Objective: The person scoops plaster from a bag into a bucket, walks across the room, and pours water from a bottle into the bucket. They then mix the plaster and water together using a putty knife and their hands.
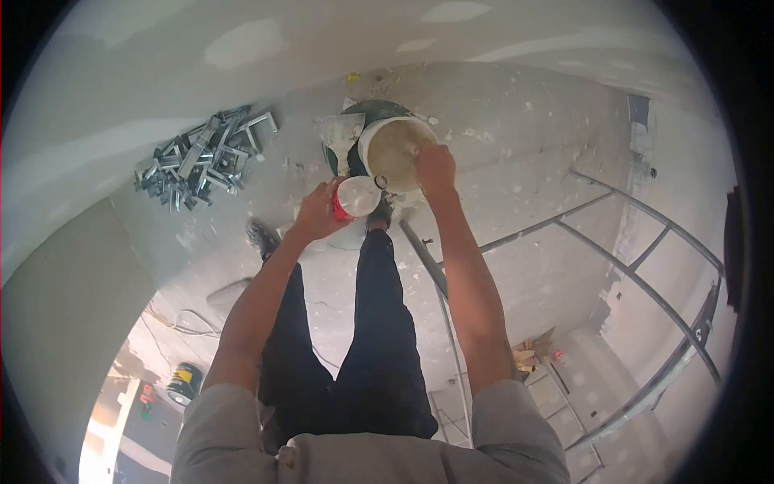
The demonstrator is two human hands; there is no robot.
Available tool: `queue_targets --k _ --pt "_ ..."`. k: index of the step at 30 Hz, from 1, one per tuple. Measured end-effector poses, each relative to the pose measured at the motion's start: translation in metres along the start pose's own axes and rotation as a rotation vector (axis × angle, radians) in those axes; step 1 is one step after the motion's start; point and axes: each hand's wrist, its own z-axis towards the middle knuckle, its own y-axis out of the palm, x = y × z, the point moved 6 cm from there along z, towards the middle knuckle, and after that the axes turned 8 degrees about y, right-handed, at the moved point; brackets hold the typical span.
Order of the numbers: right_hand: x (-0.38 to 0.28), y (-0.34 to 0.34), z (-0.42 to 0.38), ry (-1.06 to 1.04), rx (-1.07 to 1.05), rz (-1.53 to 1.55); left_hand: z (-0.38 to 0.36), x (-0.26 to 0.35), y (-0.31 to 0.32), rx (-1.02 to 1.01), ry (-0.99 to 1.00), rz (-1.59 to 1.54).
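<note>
My left hand point(316, 211) is wrapped round a red-and-white tub point(359, 198), tilted so that its pale round face shows. A small dark ring point(380, 182) sits at its right edge. Just beyond, a white bucket point(364, 152) holds a beige-grey mixture point(395, 153). My right hand point(436, 171) is closed at the bucket's right side, fingers over the rim; what they grip is hidden. Against the bucket's left side is a broad pale blade-like piece point(342, 131) smeared with compound. A dark green round lid or tub point(376, 108) shows partly behind the bucket.
A heap of metal brackets point(211, 155) lies on the floor at left. Metal scaffold frames point(556, 219) stand close on my right. Lower left are a cable point(193, 327) and a dark bucket with a yellow label point(185, 382). Debris point(532, 351) lies at lower right.
</note>
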Motion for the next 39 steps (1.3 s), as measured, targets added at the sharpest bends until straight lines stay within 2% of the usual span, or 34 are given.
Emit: queue_targets --k 2,4,6,8,12,14,18,20,21,23,27,30,32,33,34,35,36,38,39 --pt "0.009 0.06 0.018 -0.179 0.154 0.0 -0.002 -0.002 0.0 0.025 0.007 -0.011" --pt "-0.009 0.059 0.003 -0.192 0.09 -0.03 -0.004 -0.009 0.002 0.003 -0.075 -0.017" --pt "-0.018 0.04 -0.013 -0.199 0.033 -0.057 -0.006 -0.01 0.001 -0.01 -0.078 -0.017" --pt "-0.009 0.026 -0.018 -0.098 -0.186 -0.012 -0.005 -0.009 -0.003 -0.017 -0.081 -0.013" --pt "0.009 0.045 0.011 -0.045 -0.056 -0.17 -0.004 -0.005 -0.012 -0.085 -0.131 0.04" --pt "-0.002 0.056 0.019 -0.178 0.009 -0.153 -0.003 -0.007 -0.013 -0.091 -0.121 0.032" --pt "-0.015 0.033 -0.012 -0.205 -0.024 -0.15 -0.001 0.001 -0.018 -0.065 -0.092 0.042" --pt "-0.013 0.027 -0.025 -0.279 -0.244 -0.195 0.001 0.003 -0.021 -0.081 -0.108 0.036" --pt "-0.008 0.026 -0.021 -0.277 -0.244 -0.195 0.0 0.004 -0.021 -0.075 -0.105 0.05" --pt "0.004 0.022 0.001 -0.186 -0.039 -0.311 0.001 0.004 -0.022 -0.071 -0.102 0.067" --pt "-0.011 0.045 0.019 -0.244 -0.066 -0.154 0.003 0.009 -0.025 -0.104 -0.089 0.076" --pt "-0.009 0.054 0.003 -0.148 -0.054 -0.004 0.005 0.012 -0.028 -0.116 -0.068 0.069" --pt "-0.02 0.052 -0.027 -0.717 -0.125 -0.354 0.004 0.014 -0.027 -0.125 -0.06 0.06" --pt "-0.021 0.036 -0.026 -0.715 -0.121 -0.354 0.006 0.014 -0.027 -0.144 -0.058 0.07" --pt "-0.021 0.017 -0.023 -0.628 -0.186 -0.382 0.005 0.014 -0.026 -0.164 -0.059 0.078" --pt "-0.019 0.009 -0.022 -0.539 -0.251 -0.409 0.004 0.014 -0.025 -0.165 -0.06 0.078" --pt "-0.019 0.011 -0.019 -0.538 -0.252 -0.409 0.003 0.013 -0.025 -0.172 -0.077 0.079" --pt "-0.021 0.008 0.009 -0.427 -0.061 -0.148 0.005 0.013 -0.027 -0.171 -0.093 0.086" --pt "-0.024 0.015 0.018 -0.429 -0.058 -0.145 0.006 0.017 -0.029 -0.16 -0.094 0.073"
